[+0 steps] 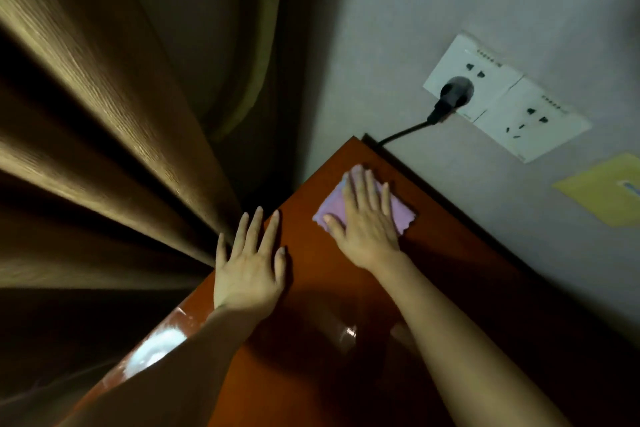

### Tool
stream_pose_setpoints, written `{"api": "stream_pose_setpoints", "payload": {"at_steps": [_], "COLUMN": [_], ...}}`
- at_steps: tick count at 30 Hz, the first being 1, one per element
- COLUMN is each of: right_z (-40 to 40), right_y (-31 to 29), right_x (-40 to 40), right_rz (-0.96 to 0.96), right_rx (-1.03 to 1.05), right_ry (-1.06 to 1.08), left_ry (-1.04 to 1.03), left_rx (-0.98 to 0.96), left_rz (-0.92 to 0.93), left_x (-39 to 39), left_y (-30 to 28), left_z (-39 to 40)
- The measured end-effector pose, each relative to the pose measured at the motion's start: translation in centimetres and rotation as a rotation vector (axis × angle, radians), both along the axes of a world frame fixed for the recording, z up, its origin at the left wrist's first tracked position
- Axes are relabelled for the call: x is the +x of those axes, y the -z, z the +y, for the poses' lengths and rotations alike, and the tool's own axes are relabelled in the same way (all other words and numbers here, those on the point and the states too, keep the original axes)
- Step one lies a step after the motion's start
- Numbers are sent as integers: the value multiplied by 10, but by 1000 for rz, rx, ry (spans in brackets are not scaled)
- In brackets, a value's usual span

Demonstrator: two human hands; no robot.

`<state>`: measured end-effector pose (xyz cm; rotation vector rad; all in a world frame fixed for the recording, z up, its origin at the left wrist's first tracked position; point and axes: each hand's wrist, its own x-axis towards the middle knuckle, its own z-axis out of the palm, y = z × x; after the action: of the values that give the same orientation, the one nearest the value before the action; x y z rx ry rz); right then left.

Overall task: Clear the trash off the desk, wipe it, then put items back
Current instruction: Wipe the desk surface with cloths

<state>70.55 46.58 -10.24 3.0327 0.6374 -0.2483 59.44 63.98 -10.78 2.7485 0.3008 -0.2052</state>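
Both hands lie flat, fingers straight: the right hand [367, 222] presses the pink cloth [398, 215] onto the desk [450, 270] near its far corner, while the left hand [249, 263] rests bare on the desk edge, just beside the cloth.

Surface [346, 305] in lower centre of frame, corner pointing up. Cloth [337, 206] on surface near that corner, under flat right hand [367, 229]. Left hand [247, 270] flat at surface's left edge. Curtain [104, 149] left. Wall sockets [502, 100] upper right, plug [453, 94] in left one.
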Motion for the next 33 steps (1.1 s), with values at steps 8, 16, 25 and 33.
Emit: {"api": "stream_pose_setpoints", "payload": {"at_steps": [8,16,25,33], "right_z": [43,-8,42,4], "right_y": [-1,-10,-5,-1], "right_x": [62,25,45,-40], "right_rz": [22,82,53,36], "right_rx": [-24,-141,-50,-16], "right_ry": [128,35,196,-11], "left_ry": [-17,-26,-34,-27], "left_rx": [-3,-41,5,24], "left_rz": [10,-5,17,-25], "left_x": [0,1,1,-10], "left_y": [0,0,-1,0], "left_z": [-1,0,-2,-1]}}
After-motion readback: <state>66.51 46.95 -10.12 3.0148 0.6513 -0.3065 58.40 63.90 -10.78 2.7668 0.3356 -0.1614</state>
